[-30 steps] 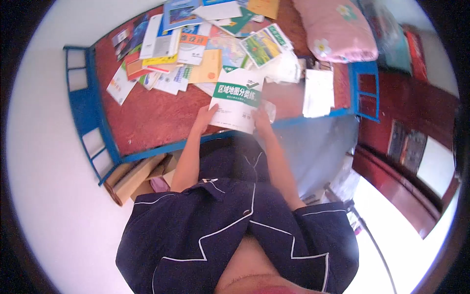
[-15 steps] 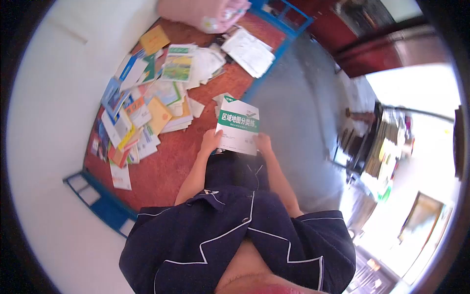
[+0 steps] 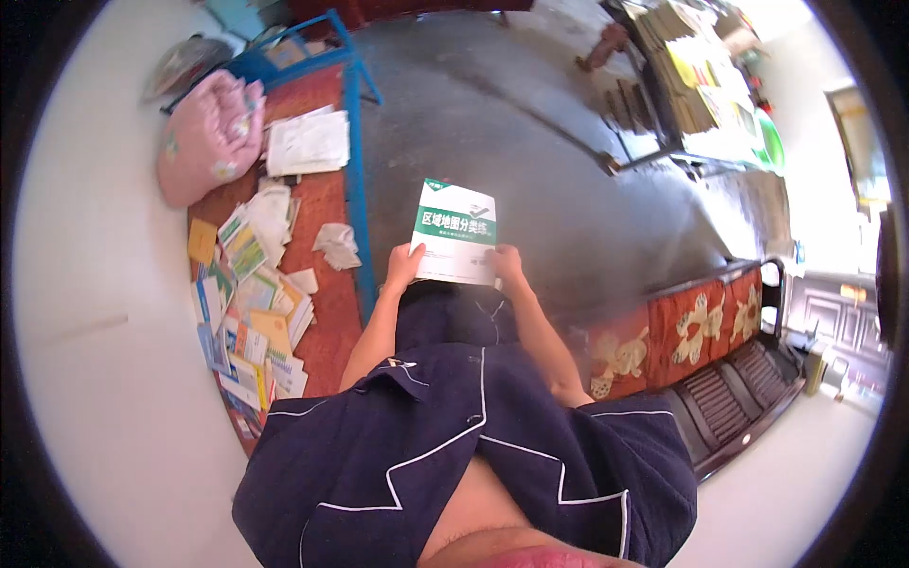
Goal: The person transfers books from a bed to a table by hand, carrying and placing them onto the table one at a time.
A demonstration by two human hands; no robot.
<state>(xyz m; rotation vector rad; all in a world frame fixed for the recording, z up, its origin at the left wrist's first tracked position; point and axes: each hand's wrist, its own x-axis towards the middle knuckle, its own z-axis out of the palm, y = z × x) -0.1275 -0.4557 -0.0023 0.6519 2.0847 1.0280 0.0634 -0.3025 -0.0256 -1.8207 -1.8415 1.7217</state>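
Note:
A white workbook [image 3: 453, 237] with a green band and Chinese lettering is held upright-facing in front of my lap. My left hand [image 3: 405, 263] grips its lower left edge, thumb on the cover. At the lower right edge my right hand [image 3: 507, 264] pinches it the same way. The fingers behind the book are hidden. Left of my hands, a crumpled white paper [image 3: 337, 246] lies on the red bed surface [image 3: 327, 312]. Farther left spreads a loose heap of books and papers [image 3: 256, 312].
Beyond the heap are a stack of white papers [image 3: 309, 144] and a rolled pink quilt [image 3: 210, 137]. A blue bed frame [image 3: 356, 189] edges the bed. To the right stands a dark wooden bench [image 3: 720, 393] with red patterned cushions [image 3: 696, 327]. A laden rack [image 3: 677, 85] stands beyond it.
My view has swung to the right, so the bed and heap now sit farther left and the bench shows. Both hands still hold the workbook.

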